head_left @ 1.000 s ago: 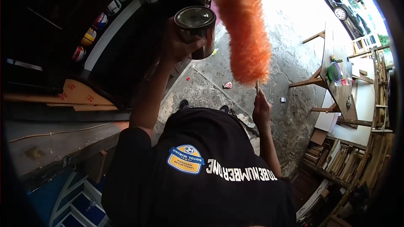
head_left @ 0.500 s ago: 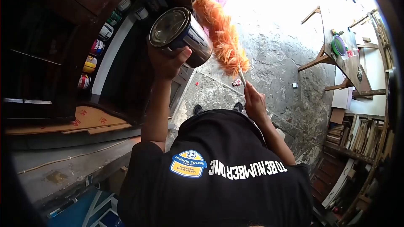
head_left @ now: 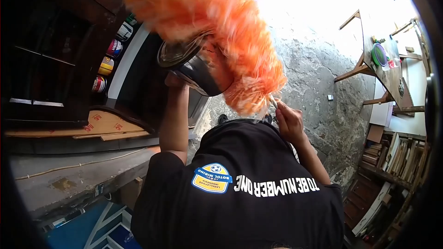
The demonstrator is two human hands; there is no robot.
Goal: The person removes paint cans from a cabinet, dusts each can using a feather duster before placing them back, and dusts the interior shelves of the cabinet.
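Observation:
A metal paint can [head_left: 199, 73] with a round lid is tilted in front of me, held from below by my left hand [head_left: 173, 81], whose fingers are mostly hidden behind it. Closed round the thin handle of a feather duster is my right hand [head_left: 290, 119]. The fluffy orange duster [head_left: 244, 41] lies across the lid and side of the can, covering part of both. Its feathers are blurred by motion.
At left, a dark cabinet [head_left: 46, 74] adjoins a shelf with several paint cans [head_left: 106, 66]. A wooden table [head_left: 385, 76] with a green-rimmed basin [head_left: 379, 54] stands at right on the concrete floor [head_left: 323, 87]. Wood pieces [head_left: 408, 161] are stacked below.
The duster has come up closer to the camera and swung over the can, which it now partly hides. My right hand has shifted slightly right and down; the can has tipped and lowered.

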